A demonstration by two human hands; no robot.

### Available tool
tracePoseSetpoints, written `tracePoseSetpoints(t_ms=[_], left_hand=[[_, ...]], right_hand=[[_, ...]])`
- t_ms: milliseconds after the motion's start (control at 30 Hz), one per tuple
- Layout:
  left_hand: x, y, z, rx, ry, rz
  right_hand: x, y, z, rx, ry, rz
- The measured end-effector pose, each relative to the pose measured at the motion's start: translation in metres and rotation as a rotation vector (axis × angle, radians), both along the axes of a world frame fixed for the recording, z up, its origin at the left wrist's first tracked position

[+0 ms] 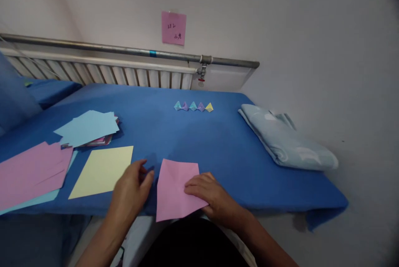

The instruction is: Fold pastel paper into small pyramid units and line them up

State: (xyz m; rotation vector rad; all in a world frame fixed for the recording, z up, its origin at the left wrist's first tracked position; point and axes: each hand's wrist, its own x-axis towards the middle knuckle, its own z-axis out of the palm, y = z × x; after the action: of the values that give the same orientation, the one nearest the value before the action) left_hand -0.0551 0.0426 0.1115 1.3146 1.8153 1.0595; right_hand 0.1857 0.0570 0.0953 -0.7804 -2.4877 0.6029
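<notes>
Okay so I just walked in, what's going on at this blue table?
A person has their right hand on the right side of a creased pink sheet at the near edge of the blue surface. The left hand is open and holds no paper, near a pale yellow sheet. Farther left lie pink sheets and a pile topped with light blue paper. Five small folded shapes sit in a row toward the back.

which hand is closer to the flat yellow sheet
Left. The left hand is at the yellow sheet's right edge, overlapping it in view; contact is unclear. The right hand is farther right, on the pink sheet.
</notes>
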Motion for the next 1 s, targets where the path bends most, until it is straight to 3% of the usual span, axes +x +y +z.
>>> tracePoseSetpoints(t_ms=[33, 100, 167, 233, 333, 433, 567, 700, 833, 1000], left_hand=[[-0.004, -0.006, 0.004, 0.165, 0.173, -0.055], [-0.008, -0.017, 0.011, 0.370, 0.320, -0.430], [-0.007, -0.022, 0.012, 0.356, 0.430, -0.764], [-0.007, -0.021, 0.008, 0.286, 0.515, -0.909], [-0.013, -0.011, -0.007, 0.212, 0.576, -0.903], [-0.023, -0.004, -0.022, 0.233, 0.587, -0.838], [-0.025, -0.001, -0.036, 0.299, 0.568, -0.682], [-0.015, 0.002, -0.044, 0.281, 0.585, -0.471], [-0.007, 0.007, -0.046, 0.309, 0.578, -0.372], [-0.005, 0.008, -0.049, 0.319, 0.625, -0.324]], right_hand=[[0.000, 0.000, 0.001, -0.014, 0.005, 0.001], [-0.001, 0.002, 0.004, -0.059, 0.000, 0.006], [-0.001, 0.005, 0.007, -0.128, -0.026, 0.016], [0.000, 0.008, 0.008, -0.173, -0.033, 0.024], [0.004, 0.011, 0.003, -0.173, 0.036, 0.002], [0.008, 0.011, -0.004, -0.177, 0.100, -0.123], [0.009, 0.010, -0.014, -0.145, 0.113, -0.354], [0.007, 0.010, -0.022, -0.107, 0.077, -0.494], [0.004, 0.012, -0.022, -0.082, 0.076, -0.536], [0.001, 0.015, -0.010, -0.085, 0.066, -0.461]])
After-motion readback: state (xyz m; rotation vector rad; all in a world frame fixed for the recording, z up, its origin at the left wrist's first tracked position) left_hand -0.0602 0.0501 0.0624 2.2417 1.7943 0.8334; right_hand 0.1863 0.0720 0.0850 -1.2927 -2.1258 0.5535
